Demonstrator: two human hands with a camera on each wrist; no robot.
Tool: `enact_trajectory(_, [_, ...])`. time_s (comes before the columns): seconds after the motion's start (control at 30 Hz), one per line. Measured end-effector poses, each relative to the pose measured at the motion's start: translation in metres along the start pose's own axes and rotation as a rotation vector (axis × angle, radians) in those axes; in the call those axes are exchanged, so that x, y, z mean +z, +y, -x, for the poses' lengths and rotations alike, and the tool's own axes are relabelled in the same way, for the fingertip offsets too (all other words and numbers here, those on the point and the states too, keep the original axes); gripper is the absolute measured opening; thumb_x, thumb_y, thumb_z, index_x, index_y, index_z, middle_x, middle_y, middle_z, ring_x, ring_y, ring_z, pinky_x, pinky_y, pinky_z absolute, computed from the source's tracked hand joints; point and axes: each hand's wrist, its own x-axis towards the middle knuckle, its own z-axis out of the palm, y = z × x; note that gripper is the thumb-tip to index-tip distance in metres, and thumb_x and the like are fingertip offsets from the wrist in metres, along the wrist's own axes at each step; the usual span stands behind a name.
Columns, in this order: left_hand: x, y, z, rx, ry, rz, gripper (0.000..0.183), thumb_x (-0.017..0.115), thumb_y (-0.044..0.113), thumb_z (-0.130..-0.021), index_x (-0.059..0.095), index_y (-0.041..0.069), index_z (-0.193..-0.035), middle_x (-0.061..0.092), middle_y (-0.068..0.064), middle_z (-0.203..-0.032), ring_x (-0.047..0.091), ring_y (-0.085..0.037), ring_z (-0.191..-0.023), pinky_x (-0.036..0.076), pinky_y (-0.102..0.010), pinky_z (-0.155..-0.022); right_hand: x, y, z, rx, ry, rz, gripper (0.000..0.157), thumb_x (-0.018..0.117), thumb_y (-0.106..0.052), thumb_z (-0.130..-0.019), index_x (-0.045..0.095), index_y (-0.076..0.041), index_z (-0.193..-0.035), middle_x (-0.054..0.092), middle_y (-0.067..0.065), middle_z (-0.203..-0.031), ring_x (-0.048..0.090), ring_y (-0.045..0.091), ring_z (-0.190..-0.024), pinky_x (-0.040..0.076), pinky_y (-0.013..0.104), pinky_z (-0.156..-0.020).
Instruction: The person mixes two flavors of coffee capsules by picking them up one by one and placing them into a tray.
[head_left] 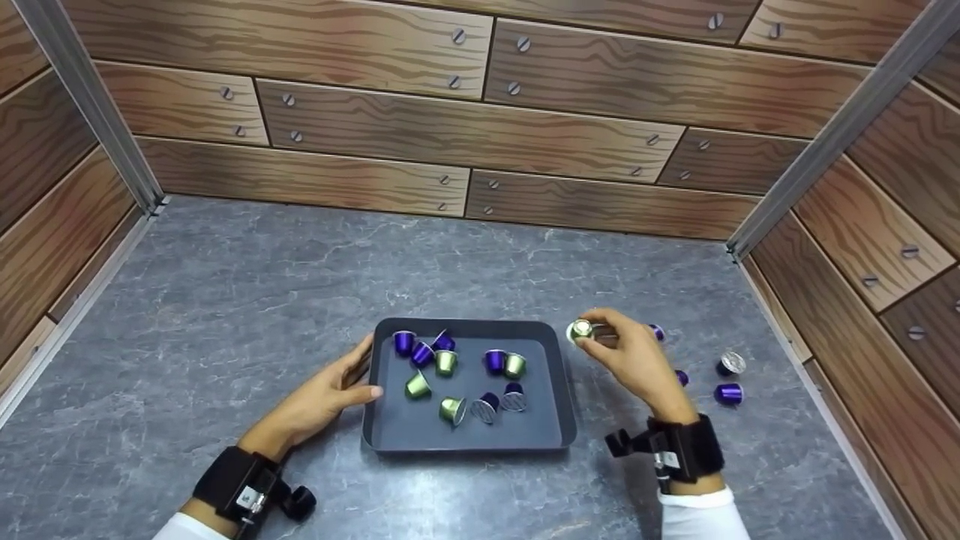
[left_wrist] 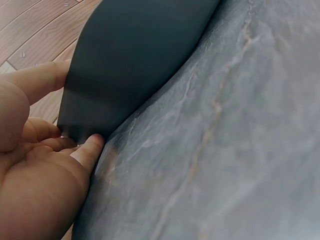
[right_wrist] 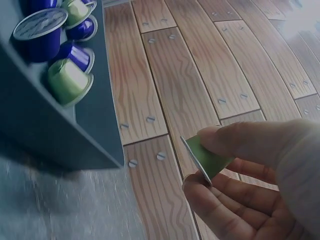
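Observation:
A dark grey tray (head_left: 469, 442) holds several purple and green coffee capsules, such as a green capsule (head_left: 452, 410) near its front and a purple capsule (head_left: 404, 343) at its back left. My left hand (head_left: 319, 397) grips the tray's left side, thumb over the rim and fingers along the outer wall. Just off the tray's right side, my right hand (head_left: 634, 360) pinches a green coffee capsule (right_wrist: 212, 157) between thumb and fingers, above the tabletop. Part of the tray wall (left_wrist: 130, 55) fills the top of the left wrist view.
To the right of my right hand lie a purple capsule (head_left: 729, 394) and a capsule with its silver lid up (head_left: 731, 364). More purple capsules are partly hidden behind that hand. Wood-patterned walls (head_left: 375, 120) enclose the grey marbled tabletop (head_left: 262, 262).

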Motion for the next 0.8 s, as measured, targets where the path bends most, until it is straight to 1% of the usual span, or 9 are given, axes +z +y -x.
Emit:
enact_trajectory(0.17, [0.000, -0.001, 0.001, 0.011, -0.005, 0.005, 0.085, 0.061, 0.012, -0.083, 0.001, 0.013, -0.143, 0.002, -0.010, -0.148, 0.008, -0.027, -0.133, 0.012, -0.037, -0.106, 0.010, -0.002, -0.005, -0.019, -0.010, 0.034, 0.031, 0.070, -0.018, -0.077, 0.062, -0.010, -0.105, 0.065, 0.007, -0.093, 0.064, 0.021, -0.080, 0.053, 0.029, -0.071])
enact_trajectory(0.27, [0.000, -0.001, 0.002, 0.016, -0.008, 0.016, 0.083, 0.059, 0.010, -0.084, 0.000, 0.012, -0.143, 0.001, -0.010, -0.148, 0.007, -0.028, -0.133, 0.012, -0.038, -0.106, 0.017, -0.002, -0.008, -0.023, -0.010, 0.070, 0.031, 0.070, -0.020, -0.076, 0.063, -0.010, -0.105, 0.065, 0.006, -0.092, 0.064, 0.018, -0.078, 0.053, 0.025, -0.068])
enact_trajectory(0.43, [0.000, 0.002, 0.002, 0.006, 0.006, 0.022, 0.083, 0.059, 0.008, -0.084, 0.003, 0.015, -0.143, 0.002, -0.007, -0.148, 0.008, -0.025, -0.134, 0.012, -0.034, -0.107, 0.027, -0.003, -0.012, -0.053, -0.012, 0.120, 0.032, 0.070, -0.020, -0.076, 0.063, -0.009, -0.105, 0.065, 0.008, -0.093, 0.064, 0.021, -0.079, 0.053, 0.027, -0.068])
enact_trajectory(0.6, [0.002, 0.010, 0.003, -0.013, -0.009, 0.022, 0.082, 0.057, 0.004, -0.084, 0.001, 0.013, -0.143, -0.001, -0.010, -0.148, 0.005, -0.029, -0.133, 0.010, -0.037, -0.107, 0.035, -0.005, -0.016, -0.013, -0.019, 0.125, 0.031, 0.070, -0.019, -0.076, 0.063, -0.007, -0.105, 0.066, 0.009, -0.090, 0.063, 0.025, -0.077, 0.054, 0.029, -0.067])
enact_trajectory(0.7, [0.004, 0.017, 0.004, -0.025, -0.016, 0.018, 0.082, 0.057, 0.003, -0.085, -0.001, 0.009, -0.143, -0.002, -0.012, -0.147, 0.004, -0.031, -0.133, 0.010, -0.038, -0.107, 0.040, -0.006, -0.017, 0.025, -0.049, 0.143, 0.031, 0.069, -0.019, -0.077, 0.063, -0.007, -0.105, 0.066, 0.009, -0.091, 0.063, 0.024, -0.077, 0.053, 0.029, -0.066])
enact_trajectory(0.8, [0.007, 0.023, 0.005, -0.027, -0.014, 0.017, 0.082, 0.057, 0.004, -0.085, -0.001, 0.008, -0.142, -0.001, -0.012, -0.147, 0.005, -0.030, -0.133, 0.010, -0.038, -0.107, 0.043, -0.007, -0.018, 0.051, -0.071, 0.182, 0.031, 0.069, -0.019, -0.077, 0.063, -0.008, -0.105, 0.066, 0.007, -0.093, 0.063, 0.021, -0.078, 0.053, 0.029, -0.066])
